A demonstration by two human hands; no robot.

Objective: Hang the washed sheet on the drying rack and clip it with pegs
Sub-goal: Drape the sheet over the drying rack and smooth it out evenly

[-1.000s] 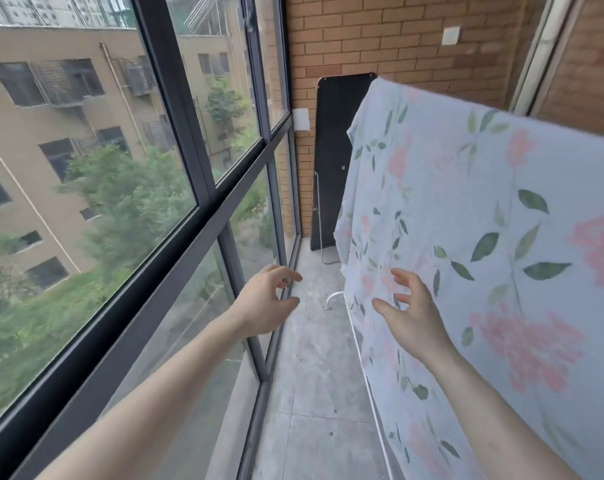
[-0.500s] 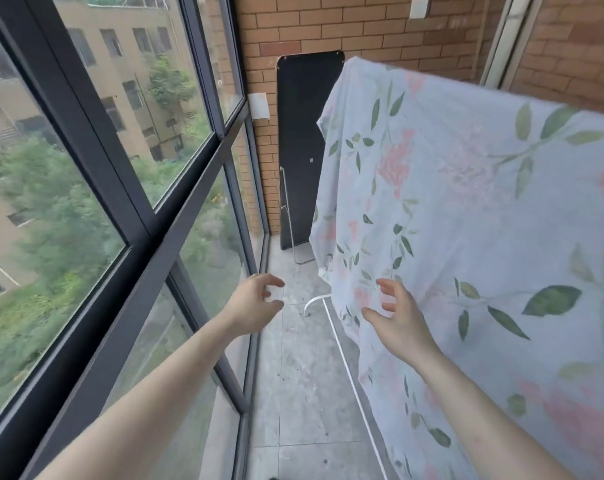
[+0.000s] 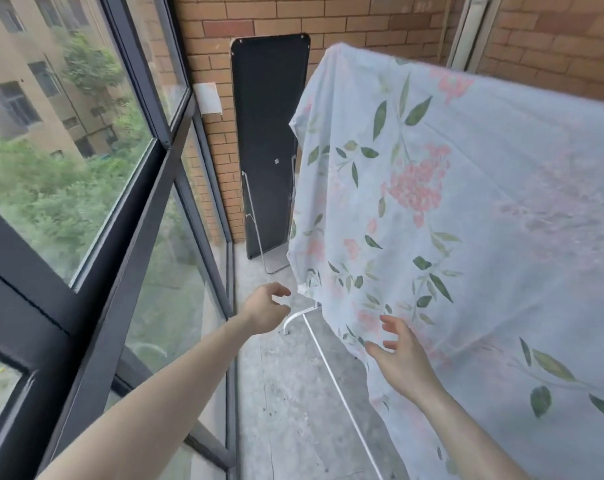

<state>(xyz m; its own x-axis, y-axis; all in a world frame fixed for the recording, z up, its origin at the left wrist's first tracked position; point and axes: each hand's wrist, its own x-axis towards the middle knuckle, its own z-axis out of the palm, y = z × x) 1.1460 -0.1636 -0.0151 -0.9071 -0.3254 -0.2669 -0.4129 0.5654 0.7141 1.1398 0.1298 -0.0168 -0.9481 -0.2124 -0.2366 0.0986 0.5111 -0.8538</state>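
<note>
We're reaching our left hand (image 3: 267,311), empty and loosely curled, just left of the sheet (image 3: 466,209); our right hand (image 3: 402,358), fingers spread, is now touching its lower edge. Sheet is draping over the drying rack (image 3: 304,311); we're seeing no pegs yet.

No readable text shows anywhere; the small pale mark on the black panel (image 3: 270,143) is perhaps a sticker.

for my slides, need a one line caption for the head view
Both hands, left hand and right hand, open and empty, reach toward the floral sheet draped over the white drying rack; no pegs visible.
</note>
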